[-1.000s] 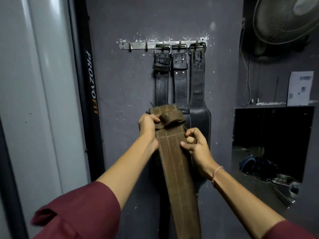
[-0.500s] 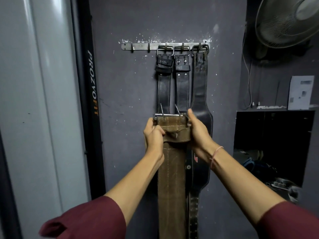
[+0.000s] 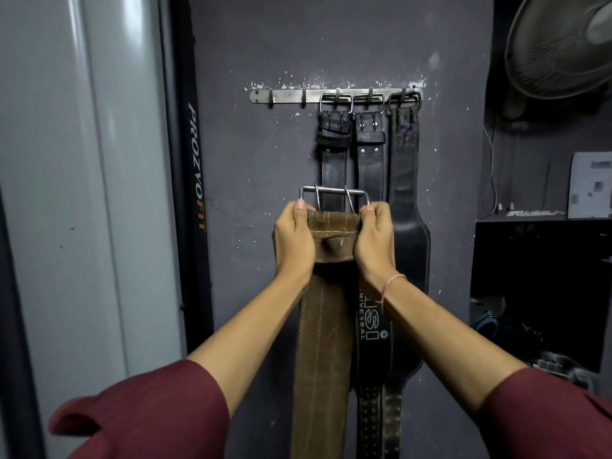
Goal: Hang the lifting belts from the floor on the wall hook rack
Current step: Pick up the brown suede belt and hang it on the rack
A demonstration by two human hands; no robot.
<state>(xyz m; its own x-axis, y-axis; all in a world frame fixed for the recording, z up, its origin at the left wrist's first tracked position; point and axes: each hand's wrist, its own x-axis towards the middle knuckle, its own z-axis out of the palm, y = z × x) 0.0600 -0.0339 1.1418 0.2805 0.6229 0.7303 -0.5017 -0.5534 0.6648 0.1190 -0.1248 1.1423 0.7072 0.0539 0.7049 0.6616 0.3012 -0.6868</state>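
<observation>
Brown belt (image 3: 323, 342) raised since before, both hands gripping, rack (image 3: 288, 96) above

Belt held up below the wall hook rack

Left hand (image 3: 293, 241) and right hand (image 3: 374, 240) grip either side of a belt (image 3: 323, 326), its buckle (image 3: 334, 195) uppermost, below the hook rack (image 3: 288, 96) and before three hanging belts (image 3: 402, 193) at the rack's right end.

The brown belt (image 3: 323, 342) looks like matt, rough suede with pale stitching, and its buckle (image 3: 334, 195) is shiny bare metal. The black belts (image 3: 402, 180) are smooth, worn leather on a dull metal rack (image 3: 288, 96); the wall (image 3: 265, 193) is matt grey, chipped paint.
</observation>
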